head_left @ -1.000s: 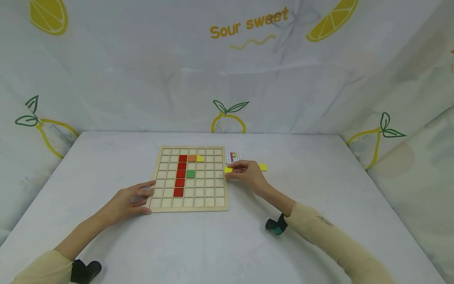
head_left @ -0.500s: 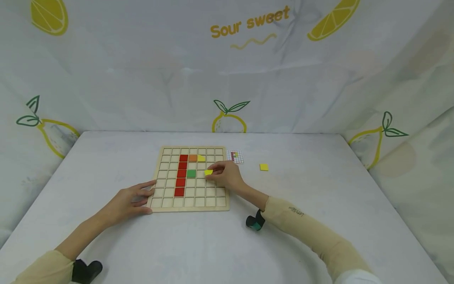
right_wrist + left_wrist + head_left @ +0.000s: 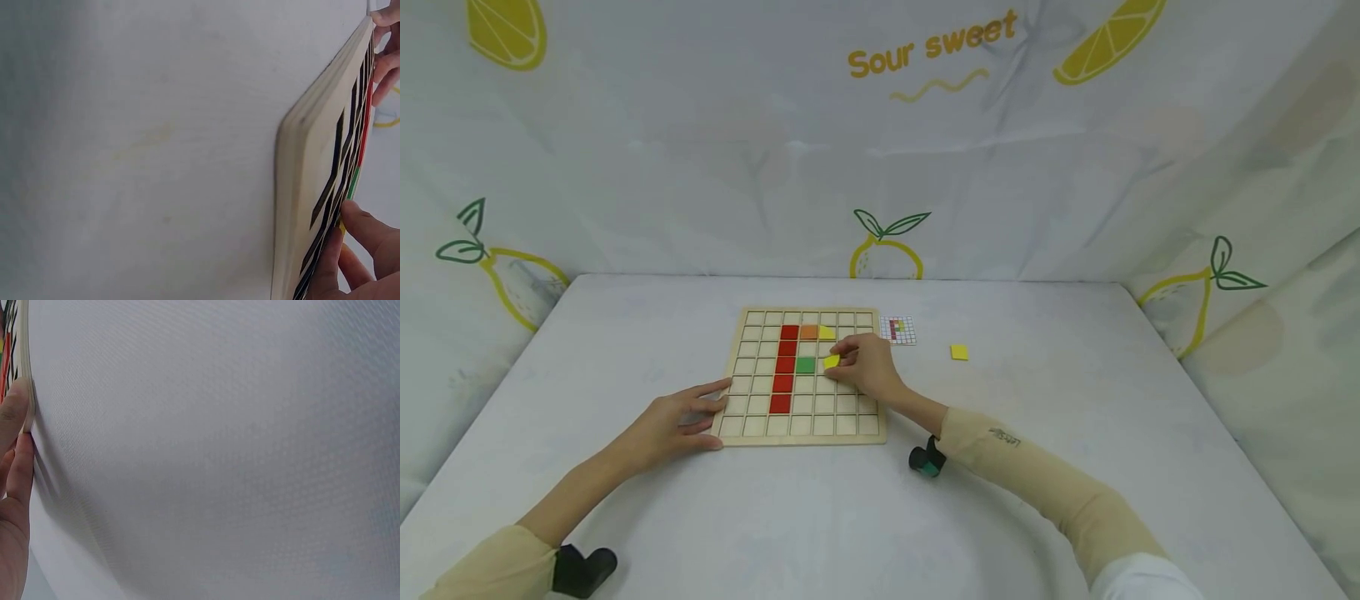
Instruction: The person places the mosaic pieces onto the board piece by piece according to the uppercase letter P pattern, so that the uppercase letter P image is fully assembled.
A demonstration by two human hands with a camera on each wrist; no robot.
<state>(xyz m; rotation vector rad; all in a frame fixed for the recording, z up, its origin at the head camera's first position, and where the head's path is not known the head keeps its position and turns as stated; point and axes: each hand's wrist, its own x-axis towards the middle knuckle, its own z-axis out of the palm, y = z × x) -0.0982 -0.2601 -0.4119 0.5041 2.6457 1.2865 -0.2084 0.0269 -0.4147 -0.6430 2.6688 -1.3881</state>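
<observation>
A wooden grid board (image 3: 847, 426) lies on the table with a column of red tiles (image 3: 783, 364), an orange tile (image 3: 808, 332), a green tile (image 3: 805, 365) and a yellow tile with a slanted corner (image 3: 826, 332) in its cells. My right hand (image 3: 868, 367) pinches another small yellow tile (image 3: 831, 361) between thumb and fingertips, over the board just right of the green one. Its exact shape is partly hidden by the fingers. At the board's left edge my left hand (image 3: 662, 429) rests, fingers spread; its fingertips (image 3: 24, 447) touch the rim in the left wrist view.
A small printed grid card (image 3: 898, 330) with a coloured pattern lies by the board's upper right. Farther right on the white tabletop (image 3: 1037, 367) is a loose yellow square tile (image 3: 959, 352). A lemon-print cloth (image 3: 737, 167) hangs behind the table.
My right hand has carried the pinched yellow tile leftward from the board's right edge to beside the green tile. The left hand stays at the board's left edge.
</observation>
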